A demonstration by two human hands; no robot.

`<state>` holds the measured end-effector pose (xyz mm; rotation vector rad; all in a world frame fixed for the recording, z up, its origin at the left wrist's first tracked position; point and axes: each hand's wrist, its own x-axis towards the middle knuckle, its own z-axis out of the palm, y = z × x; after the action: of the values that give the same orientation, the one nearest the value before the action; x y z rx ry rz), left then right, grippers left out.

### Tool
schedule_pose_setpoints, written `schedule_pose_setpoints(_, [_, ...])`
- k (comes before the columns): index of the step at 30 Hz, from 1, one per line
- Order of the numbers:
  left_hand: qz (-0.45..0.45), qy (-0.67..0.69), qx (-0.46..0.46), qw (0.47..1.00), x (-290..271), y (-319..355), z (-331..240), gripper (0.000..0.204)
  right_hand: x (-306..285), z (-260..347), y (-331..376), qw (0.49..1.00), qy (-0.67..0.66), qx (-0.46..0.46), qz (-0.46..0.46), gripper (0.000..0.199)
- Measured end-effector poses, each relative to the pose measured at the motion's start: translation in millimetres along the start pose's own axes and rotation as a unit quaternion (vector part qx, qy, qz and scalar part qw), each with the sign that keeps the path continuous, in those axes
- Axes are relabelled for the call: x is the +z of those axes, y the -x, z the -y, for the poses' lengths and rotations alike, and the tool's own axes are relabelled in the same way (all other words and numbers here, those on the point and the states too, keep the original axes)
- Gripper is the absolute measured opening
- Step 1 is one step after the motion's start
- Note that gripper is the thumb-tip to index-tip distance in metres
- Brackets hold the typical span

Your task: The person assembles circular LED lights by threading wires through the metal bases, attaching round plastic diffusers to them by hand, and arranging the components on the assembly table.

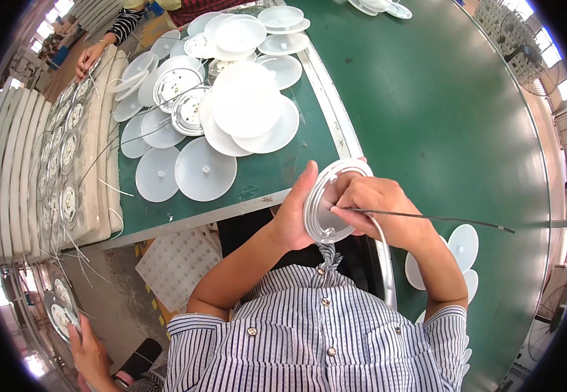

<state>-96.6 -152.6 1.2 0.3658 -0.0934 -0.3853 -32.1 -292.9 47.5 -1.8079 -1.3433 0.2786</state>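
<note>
Above green table, disc between hands

We've got one view only: head cam, fisheye, looking steeply down from above our own chest onto the green worktable. It sits close to our hands at centre frame, forearms entering from the bottom edge. Table edges bend near the rim; dark corners. No 2nd view, so no overlap.
</note>
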Motion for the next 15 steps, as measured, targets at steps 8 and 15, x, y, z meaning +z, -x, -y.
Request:
schedule_pose_setpoints(8, [-0.023, -0.047, -0.005, 0.999, 0, 0, -4, 0.079, -1, 0, -5, 1.000, 0.005, 0.014, 0.021, 0.019])
schedule_pose_setpoints(15, [-0.027, -0.012, 0.064, 0.997, 0, -4, -3, 0.069, 13, -1, -7, 0.988, -0.029, 0.104, -0.113, 0.014])
